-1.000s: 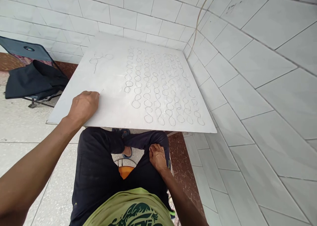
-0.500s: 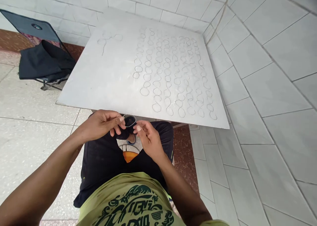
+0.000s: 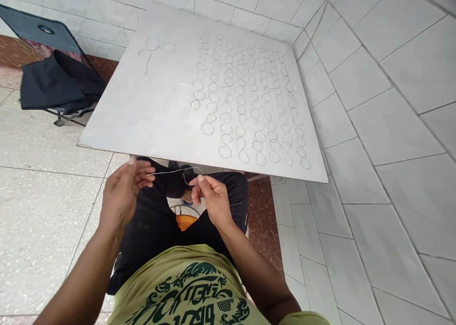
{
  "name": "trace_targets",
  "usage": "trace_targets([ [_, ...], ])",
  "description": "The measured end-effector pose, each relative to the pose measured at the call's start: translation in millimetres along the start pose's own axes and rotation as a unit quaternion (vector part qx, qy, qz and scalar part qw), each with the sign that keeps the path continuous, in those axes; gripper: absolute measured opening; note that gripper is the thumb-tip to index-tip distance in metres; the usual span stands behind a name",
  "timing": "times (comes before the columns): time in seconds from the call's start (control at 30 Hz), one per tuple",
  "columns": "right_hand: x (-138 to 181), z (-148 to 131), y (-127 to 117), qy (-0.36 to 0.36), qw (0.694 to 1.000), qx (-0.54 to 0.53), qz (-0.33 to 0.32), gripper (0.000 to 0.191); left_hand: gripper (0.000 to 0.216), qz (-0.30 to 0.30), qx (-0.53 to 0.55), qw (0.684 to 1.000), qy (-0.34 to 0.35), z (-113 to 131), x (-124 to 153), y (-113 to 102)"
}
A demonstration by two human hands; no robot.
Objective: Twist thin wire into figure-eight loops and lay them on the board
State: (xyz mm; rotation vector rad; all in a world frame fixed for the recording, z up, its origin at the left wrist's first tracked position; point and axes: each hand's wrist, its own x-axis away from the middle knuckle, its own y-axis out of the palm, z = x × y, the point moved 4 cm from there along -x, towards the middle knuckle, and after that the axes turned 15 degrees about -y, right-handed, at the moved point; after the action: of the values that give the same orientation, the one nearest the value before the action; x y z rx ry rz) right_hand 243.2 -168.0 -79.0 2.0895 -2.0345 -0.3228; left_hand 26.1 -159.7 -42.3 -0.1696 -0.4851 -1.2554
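Left hand (image 3: 123, 192) and right hand (image 3: 211, 197), just drawn apart, each pinch an end of a thin wire (image 3: 170, 171), now straightened, before the bench (image 3: 149, 111).

Wire loops (image 3: 245, 101) on white board (image 3: 142, 120)

Wire (image 3: 171, 171): thin bare metal, pale shine. Wire loops (image 3: 245, 101): same metal, duller grey. Board (image 3: 142, 106): white, smooth, matt, faint sheen. Wall tiles (image 3: 374, 78): glazed, glossy. Floor (image 3: 35, 196): speckled stone, smooth. Shirt (image 3: 185, 287): soft printed cloth.
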Motion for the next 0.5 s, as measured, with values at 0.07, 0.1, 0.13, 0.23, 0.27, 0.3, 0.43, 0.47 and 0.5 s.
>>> trace_targets([
  [0.07, -2, 3, 0, -0.002, 1.0, -0.008, 0.024, 0.042, 0.036, 0.035, 0.021, 0.999, -0.001, -23, 15, -3],
  [0.1, -2, 4, 1, -0.001, 0.999, -0.01, 0.031, 0.042, 0.033, 0.028, 0.005, 1.0, -0.008, -34, 23, 0],
  [0.13, -2, 6, 3, 0.001, 0.999, -0.013, 0.035, 0.042, 0.032, 0.011, -0.023, 1.0, -0.017, -44, 29, 5],
  [0.23, 1, 10, 11, 0.012, 0.999, -0.021, 0.022, 0.042, 0.041, -0.017, -0.081, 0.996, -0.02, -54, 40, 21],
  [0.27, 4, 12, 14, 0.017, 1.0, -0.023, 0.012, 0.042, 0.044, -0.017, -0.088, 0.996, -0.011, -52, 41, 24],
  [0.3, 6, 13, 17, 0.023, 0.999, -0.026, 0.002, 0.042, 0.046, -0.018, -0.093, 0.996, -0.001, -49, 39, 28],
  [0.43, 16, 16, 23, 0.05, 0.998, -0.02, -0.029, 0.045, 0.042, -0.053, -0.094, 0.994, 0.026, -38, 31, 36],
  [0.47, 17, 15, 23, 0.054, 0.998, -0.015, -0.036, 0.046, 0.04, -0.065, -0.086, 0.994, 0.025, -38, 29, 37],
  [0.5, 18, 15, 22, 0.056, 0.997, -0.009, -0.044, 0.046, 0.039, -0.075, -0.075, 0.994, 0.022, -40, 28, 38],
])
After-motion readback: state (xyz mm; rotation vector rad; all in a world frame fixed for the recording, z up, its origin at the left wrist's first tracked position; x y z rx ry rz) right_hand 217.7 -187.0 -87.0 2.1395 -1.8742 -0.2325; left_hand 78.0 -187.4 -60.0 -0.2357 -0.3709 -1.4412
